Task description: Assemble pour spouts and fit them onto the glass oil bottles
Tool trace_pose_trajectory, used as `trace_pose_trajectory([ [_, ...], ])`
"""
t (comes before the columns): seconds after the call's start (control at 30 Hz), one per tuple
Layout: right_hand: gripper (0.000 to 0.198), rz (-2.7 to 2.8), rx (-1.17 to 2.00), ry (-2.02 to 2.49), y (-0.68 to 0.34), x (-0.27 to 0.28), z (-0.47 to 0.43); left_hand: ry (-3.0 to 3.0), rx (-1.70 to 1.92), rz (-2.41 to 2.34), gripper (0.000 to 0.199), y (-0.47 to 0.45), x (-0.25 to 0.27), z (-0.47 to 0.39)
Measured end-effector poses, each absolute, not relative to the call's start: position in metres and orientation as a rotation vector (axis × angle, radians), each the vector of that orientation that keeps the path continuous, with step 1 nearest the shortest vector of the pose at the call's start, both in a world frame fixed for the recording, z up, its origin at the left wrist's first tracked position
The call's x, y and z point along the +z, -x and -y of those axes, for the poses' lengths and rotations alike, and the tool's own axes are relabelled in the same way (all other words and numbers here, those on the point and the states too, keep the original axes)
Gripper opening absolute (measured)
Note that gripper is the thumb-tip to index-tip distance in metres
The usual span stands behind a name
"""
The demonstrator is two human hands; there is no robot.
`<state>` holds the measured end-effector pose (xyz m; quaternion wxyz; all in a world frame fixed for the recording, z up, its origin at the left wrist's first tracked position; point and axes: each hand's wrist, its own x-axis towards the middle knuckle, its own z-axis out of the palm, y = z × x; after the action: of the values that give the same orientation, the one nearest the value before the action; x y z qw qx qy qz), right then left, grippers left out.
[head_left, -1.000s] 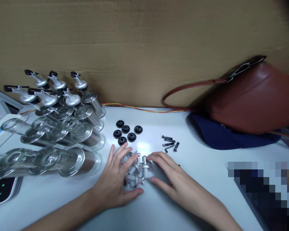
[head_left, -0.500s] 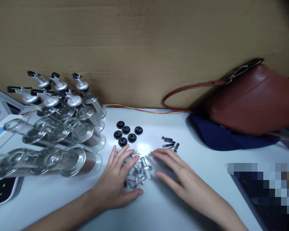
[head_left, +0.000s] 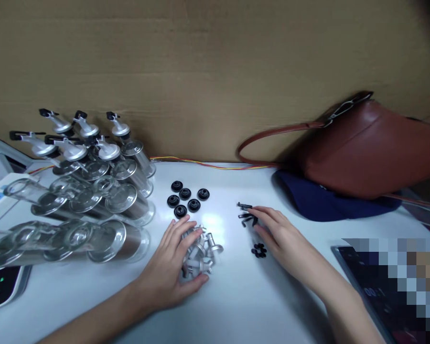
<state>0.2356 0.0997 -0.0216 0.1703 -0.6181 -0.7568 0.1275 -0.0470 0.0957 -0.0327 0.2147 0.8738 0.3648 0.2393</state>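
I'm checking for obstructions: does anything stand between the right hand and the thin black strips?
Nothing visible does. The right hand is at the black strips; contact is unclear. The small black pieces lie nearer the person, outside that path.

Smooth metallic fittings (head_left: 214, 246); glossy glass bottles (head_left: 123, 198)

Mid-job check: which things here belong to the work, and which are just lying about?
Apparently in use:
silver spouts, left hand cupped around them
black strips, right hand at them
black discs
small black pieces
glass bottles

Probably just lying about:
brown bag
dark blue cloth
coloured wires
dark-screened device
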Motion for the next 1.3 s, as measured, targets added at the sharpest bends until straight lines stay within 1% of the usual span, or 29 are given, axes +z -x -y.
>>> trace_pose_trajectory([
  [0.13, 0.029, 2.101, 0.322, 1.645, -0.22, -0.005, -0.097, -2.434, 0.821, -0.982, 0.063, 0.049, -0.031, -0.095],
  [0.27, 0.021, 2.196, 0.558, 1.388, -0.195, 0.01, -0.088, -2.416, 1.182, -0.738, 0.046, 0.053, -0.027, -0.094],
  [0.37, 0.02, 2.269, 0.687, 1.297, -0.18, 0.011, -0.082, -2.421, 1.302, -0.571, 0.037, 0.053, -0.024, -0.095],
  [0.5, 0.02, 2.291, 0.727, 1.302, -0.175, 0.005, -0.081, -2.455, 1.258, -0.586, 0.028, 0.052, -0.023, -0.098],
  [0.73, 0.035, 2.307, 0.68, 1.288, -0.175, 0.001, -0.08, -2.438, 1.188, -0.66, 0.027, 0.05, -0.023, -0.097],
  [0.83, 0.03, 2.327, 0.676, 1.277, -0.174, 0.0, -0.08, -2.42, 1.177, -0.655, 0.026, 0.049, -0.023, -0.097],
  [0.97, 0.018, 2.324, 0.713, 1.284, -0.173, 0.0, -0.08, -2.407, 1.176, -0.634, 0.025, 0.048, -0.023, -0.099],
  [1.1, 0.017, 2.252, 0.763, 1.293, -0.173, 0.003, -0.079, -2.439, 1.199, -0.631, 0.024, 0.048, -0.023, -0.099],
  [1.3, 0.014, 2.175, 0.658, 1.216, -0.174, 0.01, -0.08, -2.603, 1.05, -0.945, 0.021, 0.049, -0.029, -0.097],
])
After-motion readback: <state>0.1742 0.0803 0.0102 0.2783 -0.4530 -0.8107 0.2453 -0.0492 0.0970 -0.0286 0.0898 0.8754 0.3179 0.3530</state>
